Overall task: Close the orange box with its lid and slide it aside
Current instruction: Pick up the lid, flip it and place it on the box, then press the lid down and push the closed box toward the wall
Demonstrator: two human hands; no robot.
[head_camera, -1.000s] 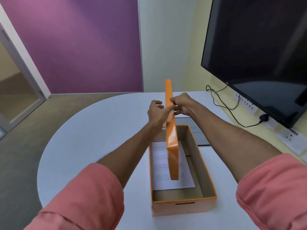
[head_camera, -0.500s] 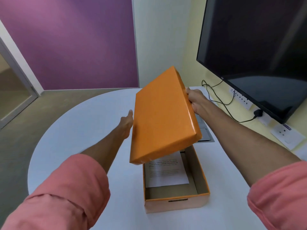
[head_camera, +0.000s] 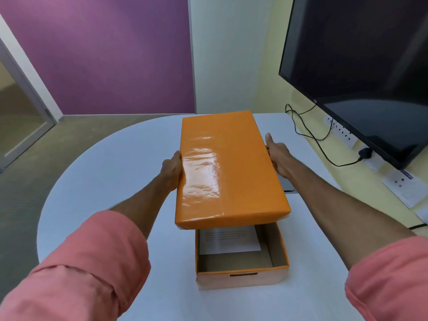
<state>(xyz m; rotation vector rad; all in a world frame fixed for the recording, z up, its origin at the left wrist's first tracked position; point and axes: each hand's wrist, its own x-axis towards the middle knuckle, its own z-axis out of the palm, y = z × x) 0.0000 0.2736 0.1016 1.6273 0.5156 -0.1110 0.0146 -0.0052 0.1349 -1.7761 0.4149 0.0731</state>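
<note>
White and rounded, the table fills the middle of the view, with a purple wall behind it. The orange box is set on the table near its front edge, open at the top, and a printed sheet of paper is seen lying flat on its floor. The lid is held in the air above the box, tilted a little, its near end over the far half of the box and clear of the rim; its far end reaches well beyond the box. The lid is clamped between both hands at its long sides. The left hand is pressed against the left edge, fingers tucked under and hidden. The right hand is laid against the right edge, thumb pointing away along it, the other fingers out of sight beneath. To the right of the box, a large dark screen is mounted on the yellow wall, with a black cable hanging to a plug at the wall sockets. Salmon sleeves are rolled up on both forearms.
</note>
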